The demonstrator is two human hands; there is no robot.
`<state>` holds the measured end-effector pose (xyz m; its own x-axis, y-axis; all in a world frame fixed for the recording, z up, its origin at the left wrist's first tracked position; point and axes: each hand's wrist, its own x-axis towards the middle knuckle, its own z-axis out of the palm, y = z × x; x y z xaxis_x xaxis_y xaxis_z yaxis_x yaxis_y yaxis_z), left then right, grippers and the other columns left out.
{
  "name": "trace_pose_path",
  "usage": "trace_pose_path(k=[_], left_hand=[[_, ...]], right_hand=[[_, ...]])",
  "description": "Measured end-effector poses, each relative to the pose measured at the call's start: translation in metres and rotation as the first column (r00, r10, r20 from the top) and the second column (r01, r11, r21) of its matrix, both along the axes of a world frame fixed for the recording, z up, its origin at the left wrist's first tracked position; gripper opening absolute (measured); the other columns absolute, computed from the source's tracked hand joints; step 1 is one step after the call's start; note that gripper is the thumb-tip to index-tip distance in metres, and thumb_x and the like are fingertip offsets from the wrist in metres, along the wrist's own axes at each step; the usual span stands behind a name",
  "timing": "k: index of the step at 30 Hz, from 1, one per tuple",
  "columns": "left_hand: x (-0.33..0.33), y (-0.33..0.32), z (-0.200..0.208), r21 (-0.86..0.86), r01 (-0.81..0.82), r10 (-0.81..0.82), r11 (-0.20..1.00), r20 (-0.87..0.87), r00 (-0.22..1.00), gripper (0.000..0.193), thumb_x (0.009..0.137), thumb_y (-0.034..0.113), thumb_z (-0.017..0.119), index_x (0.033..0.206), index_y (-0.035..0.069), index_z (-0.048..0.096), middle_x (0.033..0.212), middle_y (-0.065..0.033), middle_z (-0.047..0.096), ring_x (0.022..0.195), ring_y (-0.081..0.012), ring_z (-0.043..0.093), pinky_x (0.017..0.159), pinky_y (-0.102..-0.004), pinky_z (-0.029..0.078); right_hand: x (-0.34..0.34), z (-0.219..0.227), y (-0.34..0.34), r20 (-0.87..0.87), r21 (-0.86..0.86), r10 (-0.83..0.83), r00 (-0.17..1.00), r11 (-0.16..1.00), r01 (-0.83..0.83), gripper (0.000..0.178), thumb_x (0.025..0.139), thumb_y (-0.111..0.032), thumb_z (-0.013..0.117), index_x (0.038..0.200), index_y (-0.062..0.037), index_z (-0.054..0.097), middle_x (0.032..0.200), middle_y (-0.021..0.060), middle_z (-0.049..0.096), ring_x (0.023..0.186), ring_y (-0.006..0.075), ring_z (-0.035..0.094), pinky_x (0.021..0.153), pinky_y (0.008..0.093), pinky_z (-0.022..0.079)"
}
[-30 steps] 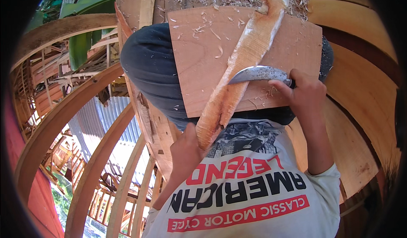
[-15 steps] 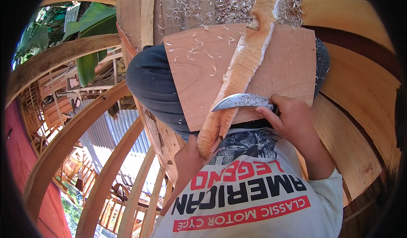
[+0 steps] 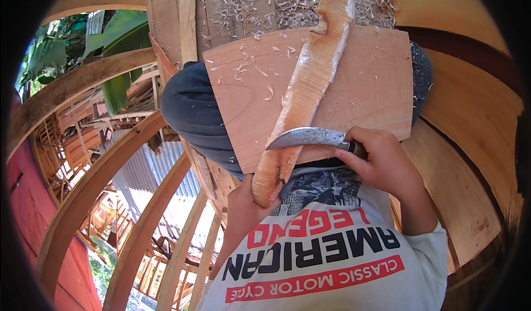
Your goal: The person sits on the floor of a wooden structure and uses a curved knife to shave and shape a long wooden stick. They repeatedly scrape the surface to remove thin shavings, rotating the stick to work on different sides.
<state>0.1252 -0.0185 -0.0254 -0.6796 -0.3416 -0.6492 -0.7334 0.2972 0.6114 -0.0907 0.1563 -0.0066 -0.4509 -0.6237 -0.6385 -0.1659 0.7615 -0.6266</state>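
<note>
A long, rough strip of bark-edged wood (image 3: 311, 87) slants across a flat wooden board (image 3: 365, 84) that rests over my lap. My left hand (image 3: 243, 203) is closed around the strip's near end, close to my shirt; part of its fingers is hidden behind the wood. In my right hand (image 3: 379, 156) is a curved knife (image 3: 307, 138), gripped by its dark handle. The blade lies across the strip's lower part, with its tip pointing left. Just below the blade the strip has a darker, ragged notch.
Pale wood shavings (image 3: 310, 1) cover the planks beyond the board, and a few curls lie on it. Curved wooden ribs (image 3: 99, 195) stand on my left with gaps between them. Broad planks (image 3: 464, 106) rise on my right. Corrugated metal sheets (image 3: 166, 167) show below the ribs.
The knife has moved slightly left and toward me along the strip. The strip and board have shifted a little left in the view. Both hands keep their grips.
</note>
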Motion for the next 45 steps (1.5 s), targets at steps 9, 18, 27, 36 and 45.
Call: trace_pose_path(k=[9,18,27,36,45], left_hand=[[0.004,0.001,-0.006,0.128,-0.051,0.057,0.990,-0.047,0.997,0.047,0.067,0.015,0.075,0.105,0.001,0.052,0.085,-0.0151,0.067,0.078,-0.0287,0.069,0.067,-0.0324,0.052],[0.006,0.003,-0.010,0.117,-0.030,0.040,0.993,-0.083,0.996,0.049,0.066,0.015,0.076,0.106,0.001,0.052,0.087,-0.0156,0.067,0.079,-0.0292,0.068,0.069,-0.0323,0.053],[0.005,0.003,-0.010,0.087,-0.028,0.037,0.996,-0.093,0.995,0.049,0.065,0.015,0.076,0.106,0.000,0.053,0.086,-0.0166,0.067,0.078,-0.0295,0.068,0.069,-0.0326,0.053],[0.000,0.002,-0.011,0.104,-0.066,0.077,0.992,-0.109,0.991,0.045,0.065,0.013,0.075,0.104,0.000,0.055,0.083,-0.0152,0.068,0.077,-0.0286,0.069,0.068,-0.0320,0.053],[0.005,0.000,-0.011,0.139,-0.091,0.106,0.986,-0.101,0.989,0.039,0.066,0.011,0.072,0.100,-0.002,0.057,0.081,-0.0150,0.067,0.075,-0.0256,0.069,0.066,-0.0299,0.052]], right_hand=[[-0.005,0.005,-0.002,-0.172,-0.070,0.006,0.985,0.997,-0.018,0.021,0.081,-0.021,0.066,0.085,-0.0008,0.062,0.069,0.0172,0.059,0.064,0.0318,0.059,0.058,0.0381,0.045],[-0.005,0.002,-0.004,-0.010,-0.064,0.068,0.998,0.996,-0.068,0.022,0.081,-0.023,0.066,0.084,-0.0014,0.063,0.069,0.0181,0.060,0.063,0.0347,0.060,0.056,0.0396,0.045],[-0.009,-0.001,-0.006,-0.094,-0.100,-0.091,0.991,0.992,0.081,0.020,0.081,-0.019,0.067,0.082,0.0007,0.063,0.066,0.0173,0.059,0.058,0.0318,0.058,0.054,0.0362,0.044],[-0.010,-0.002,-0.007,-0.067,-0.068,-0.262,0.963,0.964,0.258,0.022,0.078,-0.016,0.070,0.088,0.0037,0.063,0.060,0.0153,0.057,0.050,0.0173,0.054,0.050,0.0290,0.041],[-0.021,-0.008,0.020,0.752,0.033,-0.304,0.585,0.903,0.428,0.027,0.085,-0.011,0.064,0.108,0.0016,0.056,0.073,0.0018,0.060,0.053,0.0100,0.051,0.050,0.0245,0.041]])
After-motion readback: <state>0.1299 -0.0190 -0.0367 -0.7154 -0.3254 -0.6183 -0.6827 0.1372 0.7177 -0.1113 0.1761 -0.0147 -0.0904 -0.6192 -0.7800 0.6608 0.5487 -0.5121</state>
